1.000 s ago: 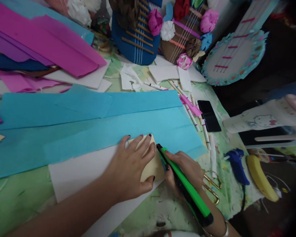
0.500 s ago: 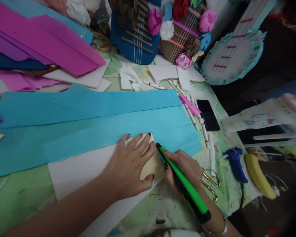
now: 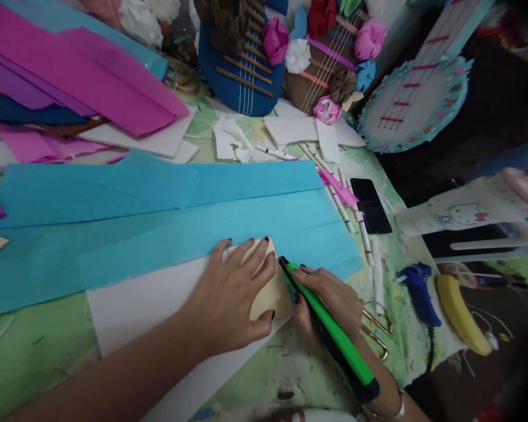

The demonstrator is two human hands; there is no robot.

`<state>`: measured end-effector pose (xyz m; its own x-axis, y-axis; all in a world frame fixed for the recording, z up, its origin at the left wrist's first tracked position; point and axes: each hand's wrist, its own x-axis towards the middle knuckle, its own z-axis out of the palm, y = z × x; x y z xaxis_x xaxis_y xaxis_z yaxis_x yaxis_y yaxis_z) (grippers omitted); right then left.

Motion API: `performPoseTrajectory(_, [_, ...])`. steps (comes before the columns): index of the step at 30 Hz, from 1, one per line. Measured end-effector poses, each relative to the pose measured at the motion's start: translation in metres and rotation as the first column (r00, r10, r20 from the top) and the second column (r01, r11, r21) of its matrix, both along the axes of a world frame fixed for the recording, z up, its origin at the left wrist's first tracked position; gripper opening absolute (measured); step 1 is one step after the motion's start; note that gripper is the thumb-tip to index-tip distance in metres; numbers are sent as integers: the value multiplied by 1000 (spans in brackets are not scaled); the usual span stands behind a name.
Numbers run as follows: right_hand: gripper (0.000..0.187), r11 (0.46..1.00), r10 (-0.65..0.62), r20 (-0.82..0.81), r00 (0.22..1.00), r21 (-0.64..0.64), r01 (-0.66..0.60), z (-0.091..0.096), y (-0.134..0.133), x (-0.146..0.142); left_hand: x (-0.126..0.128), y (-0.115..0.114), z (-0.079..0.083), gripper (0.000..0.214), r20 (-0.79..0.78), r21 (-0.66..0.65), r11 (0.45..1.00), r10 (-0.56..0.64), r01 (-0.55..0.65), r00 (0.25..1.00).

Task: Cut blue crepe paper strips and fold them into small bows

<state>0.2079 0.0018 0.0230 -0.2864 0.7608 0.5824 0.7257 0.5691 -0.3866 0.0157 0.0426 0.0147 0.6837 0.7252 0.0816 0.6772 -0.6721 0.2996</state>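
My left hand (image 3: 235, 302) lies with fingers spread, pressing a small cream card (image 3: 270, 293) flat. Beneath the card is a white sheet (image 3: 145, 299), whose upper edge meets the blue crepe paper (image 3: 158, 234). My right hand (image 3: 330, 299) is wrapped round a long green and black stapler (image 3: 334, 328). The stapler's front end is at the card's upper right edge, close to my left fingertips; whether its jaws bite on the card I cannot tell. Gold-handled scissors (image 3: 378, 316) lie just beyond my right wrist, partly hidden by it.
Right of the blue paper lie several thin markers (image 3: 341, 202) and a black phone (image 3: 370, 205). Further right are a blue glue gun (image 3: 422, 293), a banana (image 3: 462, 313) and a white tumbler (image 3: 470, 205). Paper-decorated guitar shapes (image 3: 242, 76) stand behind; pink paper (image 3: 92, 70) is piled at left.
My right fingers shift slightly on the stapler, and a second dark fingernail shows at its top. The stapler's rear end moves a little right and down. My left hand stays in place.
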Motion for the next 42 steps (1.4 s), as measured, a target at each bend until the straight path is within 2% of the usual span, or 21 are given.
performPoseTrajectory(23, [41, 1000, -5, 17, 1000, -1, 5, 2, -6, 0, -1, -1, -4, 66, 14, 16, 1000, 9, -9, 1000])
performPoseTrajectory(42, [40, 1000, 4, 10, 1000, -6, -4, 4, -10, 1, -1, 0, -1, 63, -13, 13, 1000, 1, -1, 1000])
